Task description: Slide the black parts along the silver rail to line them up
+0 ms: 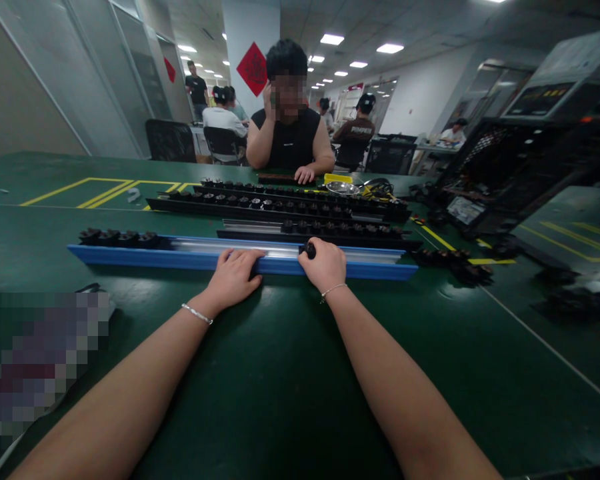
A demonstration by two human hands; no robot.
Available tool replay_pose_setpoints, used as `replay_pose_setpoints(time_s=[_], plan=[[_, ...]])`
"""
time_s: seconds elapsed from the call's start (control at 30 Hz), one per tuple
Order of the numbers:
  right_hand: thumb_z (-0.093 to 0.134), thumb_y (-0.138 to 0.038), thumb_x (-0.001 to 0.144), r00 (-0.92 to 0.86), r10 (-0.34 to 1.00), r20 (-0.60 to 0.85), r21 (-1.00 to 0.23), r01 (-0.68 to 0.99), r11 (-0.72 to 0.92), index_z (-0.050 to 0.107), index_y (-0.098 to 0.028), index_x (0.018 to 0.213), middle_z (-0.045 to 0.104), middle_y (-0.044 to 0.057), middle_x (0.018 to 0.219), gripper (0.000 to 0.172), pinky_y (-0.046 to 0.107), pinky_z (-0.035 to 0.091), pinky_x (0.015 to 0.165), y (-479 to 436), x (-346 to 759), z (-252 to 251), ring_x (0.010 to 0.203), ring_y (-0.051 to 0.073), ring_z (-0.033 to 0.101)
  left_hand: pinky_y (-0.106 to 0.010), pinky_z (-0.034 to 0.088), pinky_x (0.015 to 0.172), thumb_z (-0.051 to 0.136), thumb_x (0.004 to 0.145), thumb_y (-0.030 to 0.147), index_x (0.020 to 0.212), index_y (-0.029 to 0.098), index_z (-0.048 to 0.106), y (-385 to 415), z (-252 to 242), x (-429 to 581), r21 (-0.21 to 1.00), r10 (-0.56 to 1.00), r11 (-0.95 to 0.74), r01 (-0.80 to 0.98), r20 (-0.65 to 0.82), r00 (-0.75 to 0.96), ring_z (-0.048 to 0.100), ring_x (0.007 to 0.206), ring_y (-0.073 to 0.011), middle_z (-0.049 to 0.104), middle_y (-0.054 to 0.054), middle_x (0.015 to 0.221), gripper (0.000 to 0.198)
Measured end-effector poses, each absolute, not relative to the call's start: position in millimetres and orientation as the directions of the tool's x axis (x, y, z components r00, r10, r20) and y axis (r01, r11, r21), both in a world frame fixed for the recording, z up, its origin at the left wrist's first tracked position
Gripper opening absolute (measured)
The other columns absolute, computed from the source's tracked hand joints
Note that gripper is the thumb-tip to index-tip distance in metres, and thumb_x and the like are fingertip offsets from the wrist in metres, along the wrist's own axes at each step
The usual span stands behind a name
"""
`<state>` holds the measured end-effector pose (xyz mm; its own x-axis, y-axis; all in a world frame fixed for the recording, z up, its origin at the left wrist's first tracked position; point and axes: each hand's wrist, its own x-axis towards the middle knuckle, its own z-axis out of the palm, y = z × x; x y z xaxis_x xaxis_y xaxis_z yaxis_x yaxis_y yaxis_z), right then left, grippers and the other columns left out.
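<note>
A long blue rail (130, 258) with a shiny silver channel lies across the green table in front of me. Several black knob-like parts (117, 237) sit in a row at its left end. My left hand (234, 275) grips the rail's near wall around the middle, fingers over the edge and thumb on the near side. Further right, my right hand (327, 265) pinches a small black part (309, 250) at the channel. The fingers partly hide that part, so I cannot tell whether it touches the silver strip.
Behind the blue rail lie several black rails (265, 207) with black parts. Loose black parts (467, 268) lie at its right end. A metal dish (343, 189) stands farther back. A large black machine (490, 180) is at right. Across the table sits a person (290, 140).
</note>
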<state>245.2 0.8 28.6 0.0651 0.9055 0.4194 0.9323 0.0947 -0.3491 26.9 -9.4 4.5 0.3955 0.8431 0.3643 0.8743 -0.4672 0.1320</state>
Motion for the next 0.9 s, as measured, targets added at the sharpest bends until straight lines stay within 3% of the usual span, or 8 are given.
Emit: replay_pose_setpoints(time_s=[0.9], plan=[[0.049, -0.030, 0.077, 0.156, 0.903, 0.399, -0.363, 0.932, -0.001, 0.061, -0.020, 0.093, 0.067, 0.007, 0.091, 0.022, 0.035, 0.035, 0.082, 2.9, 263.8, 26.6, 0.091, 0.023, 0.056, -0.047, 0.021, 0.108, 0.048, 0.081, 0.033, 0.128, 0.025, 0.044, -8.9, 5.5, 26.3, 0.129, 0.850, -0.462, 0.877, 0.348, 0.396, 0.049, 0.121, -0.0261, 0.060, -0.006, 0.127, 0.048]])
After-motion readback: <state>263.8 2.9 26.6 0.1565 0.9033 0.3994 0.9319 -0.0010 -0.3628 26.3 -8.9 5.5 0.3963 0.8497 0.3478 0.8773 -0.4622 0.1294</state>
